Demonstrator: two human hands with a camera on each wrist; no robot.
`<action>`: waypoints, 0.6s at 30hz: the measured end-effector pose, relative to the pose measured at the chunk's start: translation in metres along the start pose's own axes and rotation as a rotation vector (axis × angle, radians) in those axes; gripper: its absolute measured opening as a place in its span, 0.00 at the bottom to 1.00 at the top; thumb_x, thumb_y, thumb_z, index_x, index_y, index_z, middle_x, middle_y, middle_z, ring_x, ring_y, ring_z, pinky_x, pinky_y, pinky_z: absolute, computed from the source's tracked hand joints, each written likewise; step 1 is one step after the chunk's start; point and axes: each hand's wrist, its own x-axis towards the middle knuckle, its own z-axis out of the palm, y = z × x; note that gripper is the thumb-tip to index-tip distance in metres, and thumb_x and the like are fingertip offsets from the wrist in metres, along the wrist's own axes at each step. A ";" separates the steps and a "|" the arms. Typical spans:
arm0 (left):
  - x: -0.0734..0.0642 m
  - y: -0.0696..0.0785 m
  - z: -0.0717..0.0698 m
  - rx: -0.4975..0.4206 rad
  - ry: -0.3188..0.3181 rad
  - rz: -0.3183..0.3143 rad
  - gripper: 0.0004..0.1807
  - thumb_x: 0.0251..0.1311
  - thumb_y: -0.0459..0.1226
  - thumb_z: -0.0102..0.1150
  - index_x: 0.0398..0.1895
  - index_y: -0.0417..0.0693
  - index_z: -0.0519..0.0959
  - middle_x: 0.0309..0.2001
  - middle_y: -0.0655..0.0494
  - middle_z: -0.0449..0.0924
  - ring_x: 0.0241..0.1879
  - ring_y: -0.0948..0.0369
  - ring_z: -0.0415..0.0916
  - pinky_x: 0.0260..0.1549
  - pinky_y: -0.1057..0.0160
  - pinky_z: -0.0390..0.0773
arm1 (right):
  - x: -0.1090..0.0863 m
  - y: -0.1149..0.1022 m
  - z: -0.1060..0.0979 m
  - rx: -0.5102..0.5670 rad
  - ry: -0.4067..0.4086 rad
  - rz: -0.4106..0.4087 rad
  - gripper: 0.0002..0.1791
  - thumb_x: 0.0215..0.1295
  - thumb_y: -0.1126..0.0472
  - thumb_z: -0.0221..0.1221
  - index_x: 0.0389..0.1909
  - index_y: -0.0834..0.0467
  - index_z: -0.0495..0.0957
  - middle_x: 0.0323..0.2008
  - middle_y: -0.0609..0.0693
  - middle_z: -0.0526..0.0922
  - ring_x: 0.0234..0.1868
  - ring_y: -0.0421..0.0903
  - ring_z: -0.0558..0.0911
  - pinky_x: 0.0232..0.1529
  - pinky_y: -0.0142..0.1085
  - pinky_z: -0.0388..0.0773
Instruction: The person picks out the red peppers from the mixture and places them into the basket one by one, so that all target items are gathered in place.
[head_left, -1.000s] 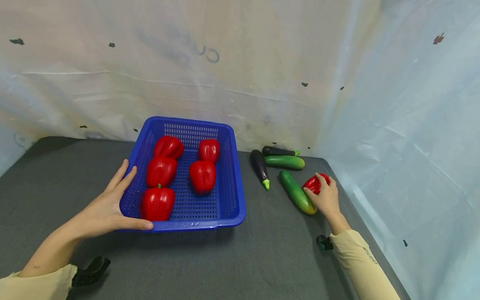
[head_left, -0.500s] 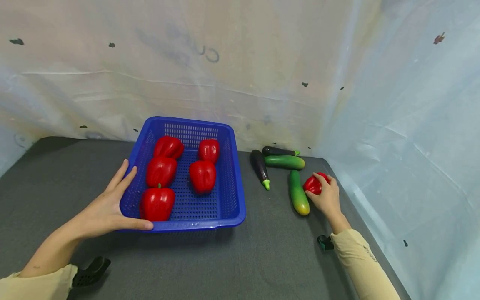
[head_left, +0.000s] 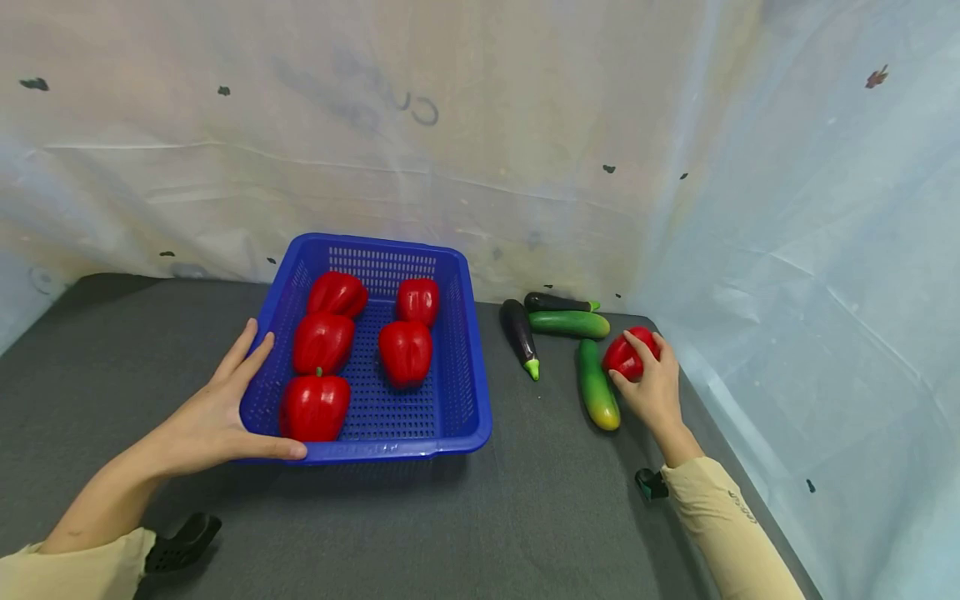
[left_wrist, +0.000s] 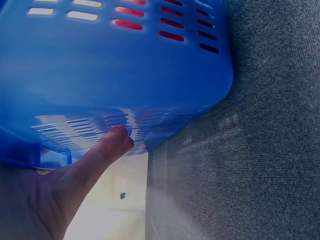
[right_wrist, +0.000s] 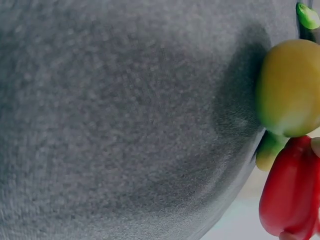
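Note:
My left hand (head_left: 213,417) spans the near left corner of the blue plastic basket (head_left: 477,367), thumb along the front rim and straight fingers along the left side. In the left wrist view, fingers (left_wrist: 102,150) lie against the basket's slotted outer wall. Inside the basket are several red bell peppers (head_left: 405,354). Far to the right, my right hand (head_left: 656,392) holds another red bell pepper (head_left: 621,357) between thumb and fingers, partly covering it. This pepper is right beside the nearer cucumber (head_left: 597,387); in the right wrist view the cucumber's yellowish end looms large.
Behind the nearer cucumber lie a second cucumber (head_left: 570,324) and a dark eggplant (head_left: 558,302), side by side. Another eggplant (head_left: 519,337) lies between them and the basket. Plastic sheeting (head_left: 480,150) rises along the back and right edges of the grey table (head_left: 510,517).
The nearer cucumber swung from slanted to nearly upright in the view, away from the right hand. The held pepper then shifted slightly up and back, its visible side turning. The left hand stayed put.

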 end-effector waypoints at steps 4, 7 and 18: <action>0.000 0.000 0.000 0.001 0.002 -0.001 0.71 0.39 0.49 0.75 0.77 0.49 0.31 0.75 0.52 0.14 0.70 0.27 0.33 0.47 0.20 0.55 | 0.000 -0.003 -0.001 0.008 0.009 -0.026 0.34 0.56 0.63 0.65 0.66 0.57 0.68 0.69 0.68 0.54 0.67 0.70 0.55 0.55 0.67 0.67; 0.000 0.000 0.000 0.002 0.003 -0.003 0.71 0.39 0.49 0.75 0.77 0.49 0.31 0.75 0.52 0.14 0.70 0.27 0.33 0.47 0.20 0.55 | -0.001 -0.005 -0.001 0.012 0.023 -0.056 0.34 0.56 0.63 0.66 0.65 0.57 0.68 0.69 0.68 0.54 0.67 0.70 0.56 0.55 0.67 0.67; 0.000 0.001 0.000 0.001 0.004 -0.004 0.71 0.39 0.49 0.75 0.77 0.50 0.31 0.75 0.51 0.14 0.70 0.27 0.33 0.47 0.20 0.55 | -0.004 -0.020 0.002 0.033 0.033 -0.159 0.34 0.55 0.64 0.67 0.65 0.56 0.68 0.69 0.67 0.56 0.66 0.70 0.58 0.53 0.66 0.70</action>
